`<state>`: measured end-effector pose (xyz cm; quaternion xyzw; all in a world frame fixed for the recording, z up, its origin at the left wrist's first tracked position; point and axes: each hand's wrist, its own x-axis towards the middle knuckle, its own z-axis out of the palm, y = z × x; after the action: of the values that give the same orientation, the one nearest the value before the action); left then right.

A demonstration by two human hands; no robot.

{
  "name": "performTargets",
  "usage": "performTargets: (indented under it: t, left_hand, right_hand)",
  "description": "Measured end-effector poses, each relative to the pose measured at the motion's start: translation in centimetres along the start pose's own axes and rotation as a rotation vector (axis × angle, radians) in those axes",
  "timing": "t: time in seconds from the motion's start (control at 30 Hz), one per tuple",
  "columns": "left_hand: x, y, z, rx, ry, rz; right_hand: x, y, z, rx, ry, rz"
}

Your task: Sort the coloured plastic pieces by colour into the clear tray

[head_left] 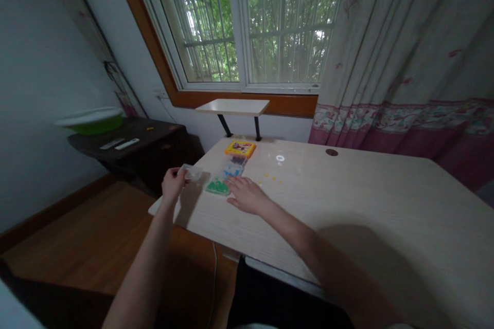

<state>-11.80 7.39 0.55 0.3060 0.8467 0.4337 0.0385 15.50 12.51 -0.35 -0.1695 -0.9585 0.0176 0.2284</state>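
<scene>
Many green pieces (216,187) and blue ones (232,171) are boxed at eleven o'clock, yellow ones (273,178) left loose at twelve, clear plastic (192,172) pinched by the left hand (173,184), the right hand's (247,196) grip apart.

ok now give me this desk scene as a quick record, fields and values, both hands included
left hand: holds a clear plastic thing, box or lid unclear
right hand: fingers spread beside the green pieces and blue pieces, contact unclear
behind those: dark pieces, then a yellow box
loose on desk: small yellow pieces
desk back: raised shelf
side table: green basin
</scene>
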Motion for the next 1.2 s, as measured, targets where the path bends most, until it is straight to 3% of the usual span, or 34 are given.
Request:
performTargets:
  t: [0.1,0.2,0.43,0.6,0.73,0.83,0.97,1.03,1.13,1.2]
  left_hand:
    - [0.1,-1.3,0.1,0.192,-0.029,-0.013]
    - [-0.3,-1.7,0.6,0.241,-0.057,0.006]
    - [-1.4,-1.7,1.6,0.468,-0.087,0.14]
    - [-2.5,-0.2,1.5,0.38,0.114,0.188]
    - [-3.3,2.2,1.4,0.097,0.116,0.391]
    - [-4.9,4.4,2.3,-0.257,-0.056,0.419]
    - [-8.8,7.6,5.8,-0.6,-0.602,0.418]
    - [-10.8,9.1,8.1,-0.699,-0.827,0.445]
    - [-12.9,10.8,11.3,-0.781,-1.005,0.487]
    - [-13.5,11.6,12.9,-0.774,-0.996,0.531]
  right_hand:
    - [1.5,-2.2,1.2,0.022,-0.058,0.046]
    - [1.5,-3.6,1.6,0.025,-0.07,0.031]
    - [0.0,-5.3,0.0,-0.017,-0.093,0.058]
    - [0.1,-5.2,-0.4,0.021,-0.134,0.207]
    - [-0.3,-4.0,-2.1,0.163,-0.13,0.226]
    - [-1.2,-1.2,-3.8,0.346,0.096,0.326]
    - [-2.7,3.9,-4.1,0.64,0.404,0.387]
    - [-3.5,5.9,-3.3,0.782,0.475,0.371]
    - [-4.8,7.6,-1.9,0.892,0.518,0.38]
    - [-5.7,8.0,-1.5,0.822,0.536,0.4]
